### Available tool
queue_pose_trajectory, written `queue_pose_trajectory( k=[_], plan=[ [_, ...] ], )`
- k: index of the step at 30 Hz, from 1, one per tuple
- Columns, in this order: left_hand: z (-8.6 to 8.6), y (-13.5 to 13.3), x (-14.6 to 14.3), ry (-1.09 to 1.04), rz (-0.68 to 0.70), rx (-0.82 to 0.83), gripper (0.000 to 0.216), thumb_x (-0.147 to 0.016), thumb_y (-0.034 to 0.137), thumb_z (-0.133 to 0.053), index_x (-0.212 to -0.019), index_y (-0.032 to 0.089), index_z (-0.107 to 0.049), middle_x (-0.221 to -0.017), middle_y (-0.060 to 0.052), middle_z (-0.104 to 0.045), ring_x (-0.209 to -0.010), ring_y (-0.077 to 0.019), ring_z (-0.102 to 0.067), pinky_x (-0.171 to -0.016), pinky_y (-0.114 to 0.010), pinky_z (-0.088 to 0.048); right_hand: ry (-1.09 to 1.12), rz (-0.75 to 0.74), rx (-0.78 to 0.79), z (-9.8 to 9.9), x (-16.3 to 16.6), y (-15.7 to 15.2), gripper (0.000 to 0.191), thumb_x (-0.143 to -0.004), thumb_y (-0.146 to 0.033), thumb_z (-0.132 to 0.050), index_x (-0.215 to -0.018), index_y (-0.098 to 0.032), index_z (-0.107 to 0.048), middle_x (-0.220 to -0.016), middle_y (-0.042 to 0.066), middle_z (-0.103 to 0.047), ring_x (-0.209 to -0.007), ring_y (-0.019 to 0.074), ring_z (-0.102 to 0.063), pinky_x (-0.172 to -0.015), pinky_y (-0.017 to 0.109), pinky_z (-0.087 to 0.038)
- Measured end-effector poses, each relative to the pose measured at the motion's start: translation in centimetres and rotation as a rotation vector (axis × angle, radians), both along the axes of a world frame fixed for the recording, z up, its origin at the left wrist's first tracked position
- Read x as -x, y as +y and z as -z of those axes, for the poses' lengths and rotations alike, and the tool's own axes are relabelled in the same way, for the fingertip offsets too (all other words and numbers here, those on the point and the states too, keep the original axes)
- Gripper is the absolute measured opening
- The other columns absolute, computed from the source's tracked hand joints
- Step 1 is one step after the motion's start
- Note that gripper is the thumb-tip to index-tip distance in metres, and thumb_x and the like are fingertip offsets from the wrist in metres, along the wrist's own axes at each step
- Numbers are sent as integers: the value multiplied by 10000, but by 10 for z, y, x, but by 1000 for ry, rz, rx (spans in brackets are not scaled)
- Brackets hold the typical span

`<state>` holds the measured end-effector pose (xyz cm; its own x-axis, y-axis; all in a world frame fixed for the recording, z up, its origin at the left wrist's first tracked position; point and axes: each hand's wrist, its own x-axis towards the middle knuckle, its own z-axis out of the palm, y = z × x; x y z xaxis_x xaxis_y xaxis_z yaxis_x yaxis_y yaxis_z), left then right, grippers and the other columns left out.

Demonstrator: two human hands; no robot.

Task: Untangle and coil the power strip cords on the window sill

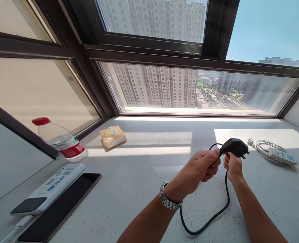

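Observation:
My left hand (201, 165), with a metal-band watch (168, 197) on its wrist, pinches the black power cord just behind its plug (234, 147). The plug's prongs point right. Just under the plug, my right hand (233, 166) is closed around the black power cord (227, 192). Its fingers are partly hidden behind the plug. From the right hand the cord hangs down and curves left in a loop under my left forearm, while a short bend of it shows above my left fingers.
A white power strip (282, 156) with its coiled cord lies right. At left are a tissue pack (113, 136), a tilted-looking red-capped bottle (75, 150), a white power bank (53, 185) with a cable, and a dark phone (65, 202). Windows (159, 87) border the pale counter (129, 189).

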<state>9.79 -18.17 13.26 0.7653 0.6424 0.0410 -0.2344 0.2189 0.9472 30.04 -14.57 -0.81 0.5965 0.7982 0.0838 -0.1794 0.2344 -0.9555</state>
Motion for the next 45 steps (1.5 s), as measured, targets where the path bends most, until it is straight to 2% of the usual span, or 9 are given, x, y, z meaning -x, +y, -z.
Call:
queue_pose_trajectory(
  k=[3, 7, 13, 17, 21, 28, 35, 40, 45],
  plan=[
    [21, 1, -30, 96, -145, -45, 575, -733, 699, -604, -577, 199, -367, -502, 80, -277, -451, -44, -177, -417, -214, -108, 124, -50, -57, -1, -5, 1, 415, -763, -495, -591, -582, -250, -309, -447, -122, -226, -329, 50, -165, -305, 202, -137],
    [41, 13, -45, 100, -396, -5, 566, -717, 707, -597, -577, 194, -402, -501, 79, -284, -448, -46, -203, -426, -226, -130, 187, -171, -187, -11, -6, -8, 244, -787, -446, -555, -716, -230, -466, -510, -107, -292, -345, 68, -228, -321, 213, -231],
    [64, 21, -58, 21, -530, 123, 535, -691, 669, -662, -617, 181, -455, -488, 86, -302, -422, -36, -235, -412, -202, -166, 105, -271, -302, -31, 20, -26, 240, -838, -474, -538, -831, -234, -533, -557, -82, -365, -392, 89, -354, -388, 244, -333],
    [76, 18, -71, 29, -510, 183, 550, -675, 687, -658, -593, 187, -444, -474, 66, -355, -414, -50, -309, -400, -204, -187, -12, -280, -285, -26, 34, -29, 254, -835, -473, -588, -813, -227, -529, -542, -72, -433, -403, 97, -402, -390, 240, -355],
    [81, 19, -74, 73, -507, 261, 541, -684, 650, -669, -564, 192, -407, -471, 71, -338, -402, -47, -293, -392, -200, -158, -159, -203, -258, -17, 38, -27, 385, -851, -547, -609, -703, -215, -481, -530, -70, -452, -408, 85, -405, -391, 223, -366],
    [91, 21, -75, 167, -356, 298, 372, -777, 392, -568, -501, 181, -434, -433, 51, -374, -370, -58, -338, -389, -210, -188, -409, 83, -187, -17, 33, -28, 505, -857, -627, -561, -592, -209, -460, -483, -56, -427, -445, 98, -394, -433, 235, -345],
    [94, 19, -76, 257, -225, 143, 386, -817, 302, -476, -453, 172, -465, -383, 24, -397, -338, -66, -327, -388, -236, -200, -230, 170, -109, -15, 30, -23, 502, -787, -593, -633, -548, -208, -416, -496, -69, -378, -459, 85, -336, -445, 240, -311],
    [98, 17, -75, 260, -269, 2, 390, -807, 453, -566, -555, 186, -432, -441, 67, -341, -421, -64, -276, -440, -234, -202, -54, 188, -93, -15, 30, -20, 423, -724, -554, -659, -580, -175, -540, -525, -48, -463, -501, 97, -410, -474, 235, -346],
    [105, 18, -77, 213, -345, -169, 402, -728, 508, -647, -603, 168, -474, -585, 41, -390, -591, -98, -352, -557, -251, -261, 20, 247, -86, -7, 30, -21, 464, -758, -594, -631, -600, -159, -597, -528, -11, -537, -495, 125, -481, -504, 269, -396]
  ],
)
